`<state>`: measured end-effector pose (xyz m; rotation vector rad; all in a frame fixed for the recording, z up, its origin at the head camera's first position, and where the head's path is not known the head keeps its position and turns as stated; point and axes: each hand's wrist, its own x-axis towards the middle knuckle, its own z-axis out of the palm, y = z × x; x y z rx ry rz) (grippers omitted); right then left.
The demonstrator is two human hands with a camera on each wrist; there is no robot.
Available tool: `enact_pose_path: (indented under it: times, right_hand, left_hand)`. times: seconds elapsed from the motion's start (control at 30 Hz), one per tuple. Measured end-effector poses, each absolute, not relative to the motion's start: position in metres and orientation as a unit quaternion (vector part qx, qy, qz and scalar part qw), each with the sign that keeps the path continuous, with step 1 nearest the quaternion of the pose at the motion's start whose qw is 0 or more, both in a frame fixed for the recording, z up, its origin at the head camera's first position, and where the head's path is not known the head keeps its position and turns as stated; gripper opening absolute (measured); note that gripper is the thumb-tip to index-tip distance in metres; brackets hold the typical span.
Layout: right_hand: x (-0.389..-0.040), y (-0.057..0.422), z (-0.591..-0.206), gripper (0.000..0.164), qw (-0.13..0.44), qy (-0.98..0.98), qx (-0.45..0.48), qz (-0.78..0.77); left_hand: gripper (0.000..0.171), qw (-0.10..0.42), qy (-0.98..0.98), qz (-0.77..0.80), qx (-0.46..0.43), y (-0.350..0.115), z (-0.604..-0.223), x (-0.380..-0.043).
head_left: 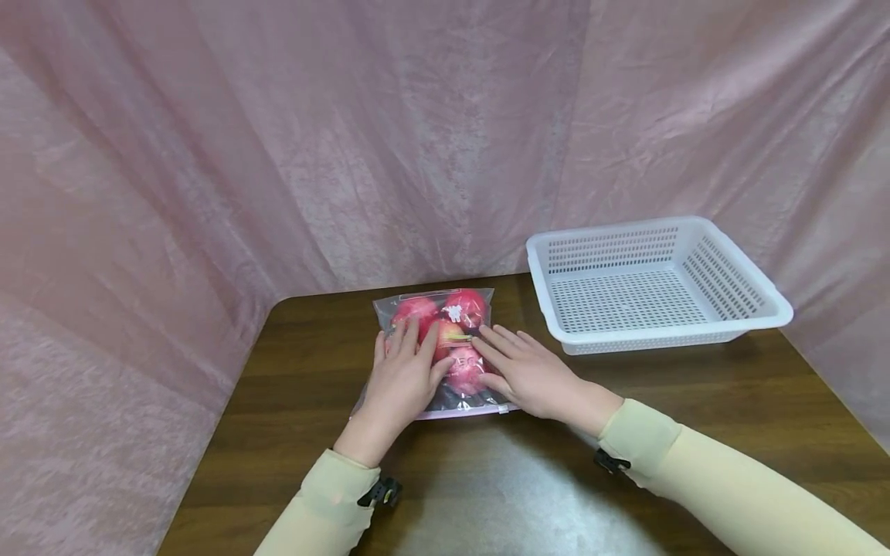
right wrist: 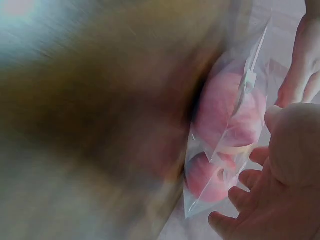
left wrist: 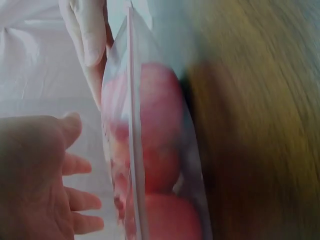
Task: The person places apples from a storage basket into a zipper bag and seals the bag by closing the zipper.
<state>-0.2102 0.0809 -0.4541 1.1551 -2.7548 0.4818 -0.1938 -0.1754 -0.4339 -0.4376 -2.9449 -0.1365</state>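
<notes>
A clear slider zip bag (head_left: 459, 401) lies on the table, holding several red apples (head_left: 467, 371). White print marks its upper side, and its zip edge with a small slider (head_left: 504, 408) faces the near side. My left hand (head_left: 399, 380) rests over the bag's left part, fingers straight and pointing away. From the right, my right hand (head_left: 526, 372) reaches over the bag's right edge with fingers extended. The left wrist view shows the zip strip (left wrist: 132, 100) end-on with apples (left wrist: 167, 215) behind it. In the right wrist view, the slider (right wrist: 249, 79) sits beside an apple (right wrist: 227, 112).
A white plastic basket (head_left: 758, 309) with slotted walls stands at the back right of the brown wooden table (head_left: 299, 463). Pink curtains (head_left: 431, 139) hang behind the table and along both sides.
</notes>
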Motion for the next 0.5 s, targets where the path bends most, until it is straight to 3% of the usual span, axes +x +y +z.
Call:
enact_pose_path:
  times: [0.2,0.5]
  right_hand:
    - [-0.193,0.091,-0.457,0.070,0.029,-0.910,0.380,0.164]
    - [-0.195,0.089,-0.464,0.066,0.022,-0.907,0.386,0.165]
  left_hand:
    - [0.070,0.065,-0.988,-0.032,-0.140,-0.162,-0.442,-0.193]
    - [0.068,0.080,-0.987,-0.037,-0.134,-0.152,-0.444,-0.194]
